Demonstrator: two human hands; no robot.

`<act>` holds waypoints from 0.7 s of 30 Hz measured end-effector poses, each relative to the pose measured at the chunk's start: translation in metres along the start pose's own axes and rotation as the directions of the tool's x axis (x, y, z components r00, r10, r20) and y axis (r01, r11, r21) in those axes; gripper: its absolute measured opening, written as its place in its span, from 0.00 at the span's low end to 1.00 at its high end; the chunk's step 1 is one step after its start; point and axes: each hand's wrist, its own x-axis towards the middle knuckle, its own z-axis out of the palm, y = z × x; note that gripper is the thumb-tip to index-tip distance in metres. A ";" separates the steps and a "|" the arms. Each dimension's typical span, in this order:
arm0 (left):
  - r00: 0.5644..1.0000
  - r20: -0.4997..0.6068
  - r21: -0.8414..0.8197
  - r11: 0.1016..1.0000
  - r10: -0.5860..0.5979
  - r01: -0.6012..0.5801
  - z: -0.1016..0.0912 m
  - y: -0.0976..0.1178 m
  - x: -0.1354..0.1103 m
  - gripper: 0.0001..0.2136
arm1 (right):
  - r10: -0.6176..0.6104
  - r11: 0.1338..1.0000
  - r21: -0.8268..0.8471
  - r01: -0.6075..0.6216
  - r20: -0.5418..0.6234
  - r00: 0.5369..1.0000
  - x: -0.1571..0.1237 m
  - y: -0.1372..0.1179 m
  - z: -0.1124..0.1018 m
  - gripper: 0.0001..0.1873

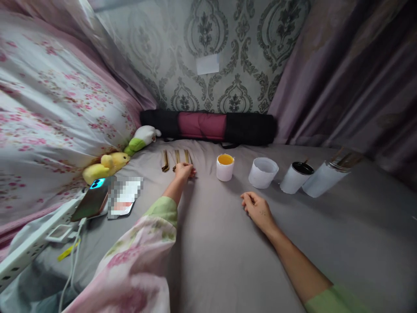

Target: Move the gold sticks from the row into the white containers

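Note:
My left hand (pixel 184 170) reaches down at the near ends of two small bundles of thin gold-coloured sticks (pixel 177 156). Its fingers are closed and pointed down, and what they grip is hidden. A third gold-coloured bundle (pixel 165 161) lies just left of it, bent at its near end. My right hand (pixel 259 210) hovers low over or rests on the grey sheet, its fingers curled with nothing visible in them. Beyond it stand a white-wrapped cup with a yellow inside (pixel 225 170) and a wider whitish cup (pixel 262 174).
To the right are a white container with a dark inside (pixel 293 178) and a tilted white container (pixel 325 179) holding brown sticks. A black and maroon roll (pixel 205 126) lies along the wall. Plush toys (pixel 107 167), a phone (pixel 93 200) and a white cable (pixel 75 252) are left.

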 end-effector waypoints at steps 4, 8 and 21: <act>0.999 0.020 -0.174 0.984 -0.037 0.039 0.002 -0.001 -0.010 0.03 | -0.004 1.000 0.021 0.004 0.020 1.000 0.001 0.002 0.000 0.18; 0.997 0.047 -0.305 0.950 -0.053 0.065 0.004 -0.003 -0.020 0.02 | 0.008 1.000 0.015 -0.008 0.016 1.000 0.002 0.003 0.001 0.18; 0.986 0.148 -0.585 0.797 -0.080 0.152 0.010 -0.014 -0.045 0.02 | 0.004 1.000 0.020 -0.004 -0.002 1.000 0.002 0.003 0.001 0.20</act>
